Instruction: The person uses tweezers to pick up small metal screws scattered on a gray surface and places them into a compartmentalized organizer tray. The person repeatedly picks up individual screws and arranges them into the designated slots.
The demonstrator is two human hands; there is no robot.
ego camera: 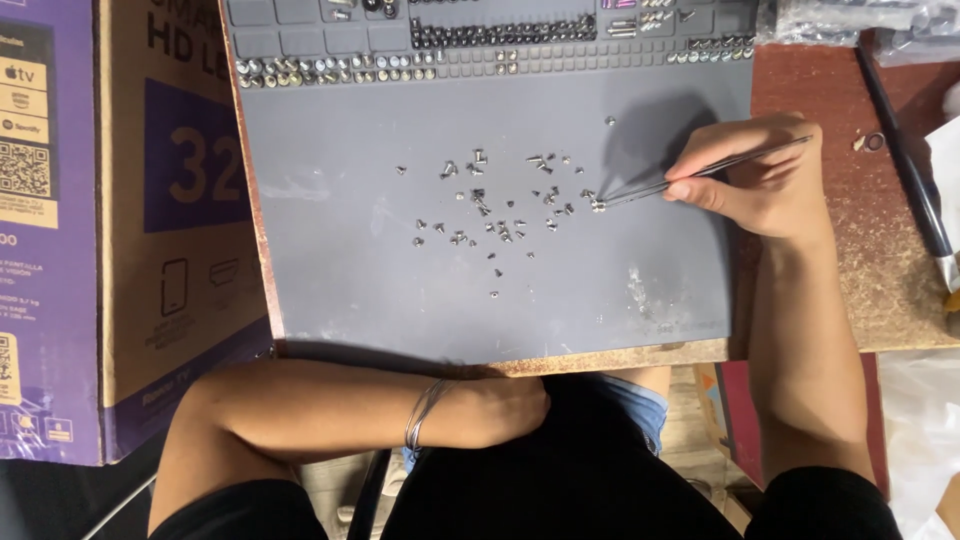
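Cardboard box (pixel 120 230), printed in purple and brown, fills the left side of the frame from top to bottom, standing just beside the table. Next in size is the grey work mat (pixel 500 290), which covers the centre and upper middle of the frame and lies on a worn wooden table (pixel 880 260) whose bare surface shows at the right. Along the mat's top edge run moulded compartments (pixel 480 45) holding sorted rows of small metal parts.

At the lower left and lower centre, the left forearm lies across the person's lap just below the table's front edge, with thin wire bangles (pixel 425 412) round the wrist. The left hand (pixel 505 410) rests loosely curled against dark clothing, holding nothing that can be seen.

At the right of centre, the right hand (pixel 755 185) rests on the mat's right edge, its fingers pressed together around slim metal tweezers (pixel 690 175). The tweezers slant down to the left, and their tips meet at one small screw (pixel 597 206), at the right fringe of the scatter.

A long dark tool (pixel 905 165) lies diagonally on the table at the far right, well apart from the hand.

Smallest of all, loose screws (pixel 490 205) lie scattered over the middle of the mat, left of the tweezer tips.
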